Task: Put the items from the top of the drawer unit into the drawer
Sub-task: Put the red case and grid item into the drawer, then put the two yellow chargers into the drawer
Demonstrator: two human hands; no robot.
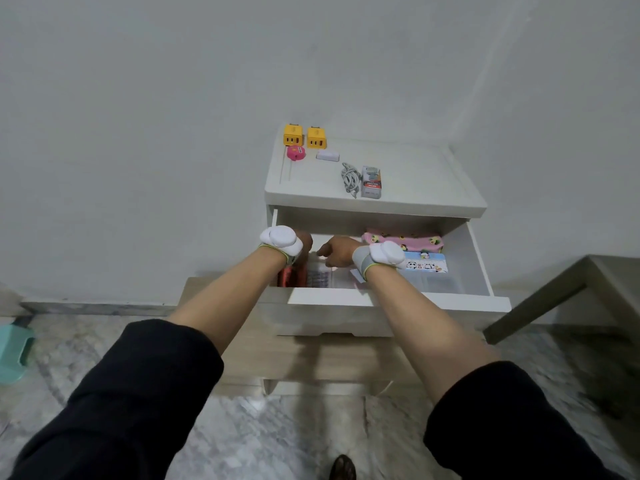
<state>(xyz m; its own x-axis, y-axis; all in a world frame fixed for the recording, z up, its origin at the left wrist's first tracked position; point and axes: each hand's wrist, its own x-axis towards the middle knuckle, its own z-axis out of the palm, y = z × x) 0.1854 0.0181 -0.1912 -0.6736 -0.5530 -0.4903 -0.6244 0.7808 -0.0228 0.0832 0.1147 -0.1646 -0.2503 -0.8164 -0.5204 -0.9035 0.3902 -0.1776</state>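
Both hands, left hand (304, 242) and right hand (337, 251), reach into open drawer (398, 299) mid-frame, grip unclear; coiled grey cable (349, 178) lies lengthwise front-to-back beside boxy battery pack (371, 181) on smooth white top.

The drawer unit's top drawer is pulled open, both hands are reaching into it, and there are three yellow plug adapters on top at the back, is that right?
Not quite: the head view shows two yellow plug adapters at the back of the drawer unit, not three. The top drawer is open, with the left hand and right hand reaching in.
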